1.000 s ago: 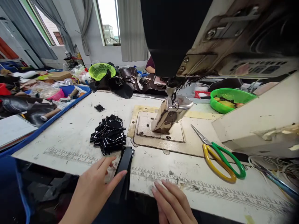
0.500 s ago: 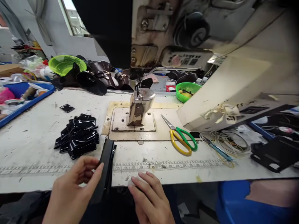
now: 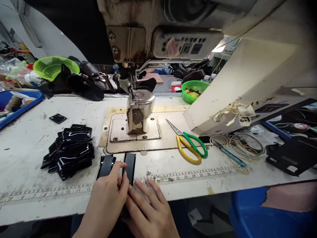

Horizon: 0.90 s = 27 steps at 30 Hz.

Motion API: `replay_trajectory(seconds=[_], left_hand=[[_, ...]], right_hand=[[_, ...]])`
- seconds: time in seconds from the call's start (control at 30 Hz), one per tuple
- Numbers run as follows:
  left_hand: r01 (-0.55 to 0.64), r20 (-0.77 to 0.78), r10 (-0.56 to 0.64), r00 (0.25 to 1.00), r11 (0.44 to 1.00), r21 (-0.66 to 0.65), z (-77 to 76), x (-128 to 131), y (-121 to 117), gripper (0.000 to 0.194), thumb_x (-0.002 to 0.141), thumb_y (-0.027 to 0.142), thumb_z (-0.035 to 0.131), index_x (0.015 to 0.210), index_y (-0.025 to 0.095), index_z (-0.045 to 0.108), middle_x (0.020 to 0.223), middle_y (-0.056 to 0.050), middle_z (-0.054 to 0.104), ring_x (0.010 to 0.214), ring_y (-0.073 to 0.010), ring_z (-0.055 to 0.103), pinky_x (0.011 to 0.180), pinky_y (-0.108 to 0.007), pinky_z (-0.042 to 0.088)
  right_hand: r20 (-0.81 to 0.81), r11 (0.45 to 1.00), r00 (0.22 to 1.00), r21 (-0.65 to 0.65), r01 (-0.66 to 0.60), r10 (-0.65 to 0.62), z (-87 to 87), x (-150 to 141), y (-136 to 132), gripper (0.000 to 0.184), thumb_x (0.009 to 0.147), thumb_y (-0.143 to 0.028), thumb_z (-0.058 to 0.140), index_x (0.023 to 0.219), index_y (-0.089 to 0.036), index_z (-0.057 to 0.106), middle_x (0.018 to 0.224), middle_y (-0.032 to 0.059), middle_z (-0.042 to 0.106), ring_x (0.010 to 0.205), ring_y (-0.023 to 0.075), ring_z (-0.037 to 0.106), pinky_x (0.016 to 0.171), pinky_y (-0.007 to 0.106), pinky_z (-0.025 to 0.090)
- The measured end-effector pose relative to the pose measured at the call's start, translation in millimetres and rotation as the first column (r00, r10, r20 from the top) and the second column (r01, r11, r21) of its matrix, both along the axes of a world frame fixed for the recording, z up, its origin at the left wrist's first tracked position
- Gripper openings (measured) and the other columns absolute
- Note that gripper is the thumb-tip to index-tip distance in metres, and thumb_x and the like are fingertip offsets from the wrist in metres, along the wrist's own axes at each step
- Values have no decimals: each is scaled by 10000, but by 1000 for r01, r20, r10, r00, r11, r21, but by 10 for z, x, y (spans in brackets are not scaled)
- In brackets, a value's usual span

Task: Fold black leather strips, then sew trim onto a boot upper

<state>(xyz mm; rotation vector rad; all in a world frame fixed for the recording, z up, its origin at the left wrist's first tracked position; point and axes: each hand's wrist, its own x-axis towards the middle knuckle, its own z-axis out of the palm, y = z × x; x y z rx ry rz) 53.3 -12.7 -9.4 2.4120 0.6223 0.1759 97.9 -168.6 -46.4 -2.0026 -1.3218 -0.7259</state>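
My left hand [image 3: 106,198] is closed, thumb and forefinger pinching the left edge of a flat black strip [image 3: 130,163] at the table's front edge. My right hand [image 3: 151,211] lies with fingers stretched out, fingertips against the strip's near end; its thumb is hidden. Left of that strip, more black strips [image 3: 106,164] lie partly under my left hand. Farther left is a heap of glossy black pieces [image 3: 71,148], with one single piece [image 3: 57,118] behind it.
The sewing machine's post [image 3: 138,114] stands mid-table beneath its head [image 3: 128,39]. Scissors [image 3: 187,143] with yellow and green handles lie right of it, then blue-handled snips [image 3: 230,155] among cords. A printed ruler [image 3: 178,178] runs along the front. Green baskets and black boots stand behind.
My left hand has moved right with one strip, which now lies apart from the others. My right hand has come up against it. The whole view has shifted slightly.
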Motion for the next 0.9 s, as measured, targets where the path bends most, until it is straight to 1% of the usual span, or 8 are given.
replay_trajectory(seconds=[0.1, 0.17, 0.23, 0.3, 0.37, 0.47, 0.7, 0.9], left_hand=[[59, 32, -66, 997, 983, 172, -14, -25, 66, 264, 969, 376, 411, 1029, 245, 632, 480, 72, 538, 393, -176, 556, 420, -270, 399], [103, 75, -138, 988, 928, 358, -19, -36, 111, 280, 1007, 361, 413, 992, 230, 661, 637, 14, 646, 487, -179, 629, 455, -282, 468], [147, 114, -241, 964, 837, 527, -18, -34, 155, 326, 1027, 353, 411, 980, 206, 699, 934, -89, 730, 750, -235, 730, 593, -345, 579], [208, 134, -363, 922, 756, 621, -19, -22, 190, 352, 1035, 345, 406, 1053, 186, 719, 1185, -140, 723, 1028, -294, 729, 780, -425, 631], [274, 128, -456, 881, 711, 648, -30, -2, 215, 364, 1043, 330, 392, 1147, 169, 702, 1270, -123, 717, 1153, -288, 701, 918, -441, 621], [319, 100, -499, 861, 681, 659, -57, 30, 238, 390, 1053, 309, 360, 1211, 128, 667, 1241, -105, 736, 1144, -268, 713, 939, -428, 625], [357, 90, -533, 841, 672, 649, -97, 60, 305, 399, 1059, 313, 367, 1302, 122, 618, 1341, -78, 676, 1214, -247, 668, 967, -381, 609], [380, 51, -532, 845, 665, 643, -106, 47, 290, 413, 1055, 302, 366, 1317, 105, 618, 1371, -78, 651, 1237, -288, 653, 968, -485, 606]], right_hand=[[-27, 999, 999, 31, 41, -40, 2, -3, 20, 194, 963, -126, 592, 984, -194, 773, 1036, -25, 801, 1013, 184, 752, 1249, 370, 310], [-33, 999, 999, 43, 32, -30, 2, -1, 32, 184, 958, -112, 604, 944, -185, 773, 1005, -24, 805, 978, 179, 762, 1247, 364, 315], [-22, 997, 999, 69, 35, -34, -1, 0, 44, 180, 951, -98, 618, 899, -179, 769, 965, -25, 809, 931, 171, 771, 1239, 360, 332], [3, 995, 999, 90, 40, -40, -3, 4, 47, 189, 949, -92, 624, 868, -185, 767, 930, -32, 811, 885, 161, 778, 1231, 357, 347], [21, 996, 999, 80, 41, -43, 1, 13, 37, 196, 951, -93, 623, 872, -194, 771, 922, -39, 811, 869, 157, 781, 1231, 354, 341], [26, 999, 999, 37, 36, -37, 12, 31, 9, 191, 951, -105, 621, 904, -198, 780, 957, -40, 810, 885, 160, 782, 1236, 345, 321], [4, 999, 999, 3, 33, -33, -43, -9, -7, 204, 937, -83, 597, 948, -173, 779, 1004, -4, 806, 933, 168, 775, 1257, 381, 284], [-46, 1000, 999, -8, 21, -22, -28, -23, -42, 247, 933, -67, 558, 982, -167, 778, 1041, 11, 802, 985, 177, 760, 1225, 363, 360]])
